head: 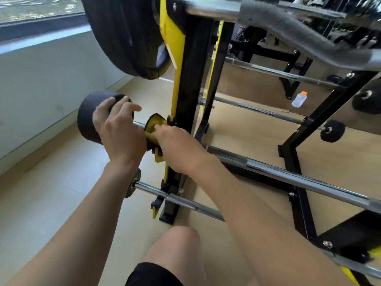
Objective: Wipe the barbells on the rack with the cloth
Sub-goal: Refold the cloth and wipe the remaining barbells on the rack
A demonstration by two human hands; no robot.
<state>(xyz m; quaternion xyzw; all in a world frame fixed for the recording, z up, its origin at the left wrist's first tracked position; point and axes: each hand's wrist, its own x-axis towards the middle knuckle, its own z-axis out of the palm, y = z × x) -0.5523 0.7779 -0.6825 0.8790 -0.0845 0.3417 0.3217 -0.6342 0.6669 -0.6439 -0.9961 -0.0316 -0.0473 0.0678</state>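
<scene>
Beside a pale wall (41, 79), low on a wooden floor (61, 182), a person crouches at a yellow and black rack (191, 79) of barbells. The one container in view is a clear plastic bottle (299, 99) with an orange cap, lying on the floor behind the rack. I cannot tell what it holds, and no writing can be read anywhere.

The right hand (179, 149) has its grip closed on a yellow cloth (153, 122), wrapped around the chrome bar of a barbell (138, 124) just beside the rack's upright. The left hand (119, 131) holds the black round weight (90, 116) at that bar's end, fingers bent over its edge.

This weight juts out towards the wall, with a strip of floor between them. A large black plate (123, 38) hangs close overhead. Below the hands, a second bar (288, 178) runs off to the right, touching the right forearm, and a third bar (148, 189) lies nearer the floor. A bare knee (179, 244) shows at the bottom.
</scene>
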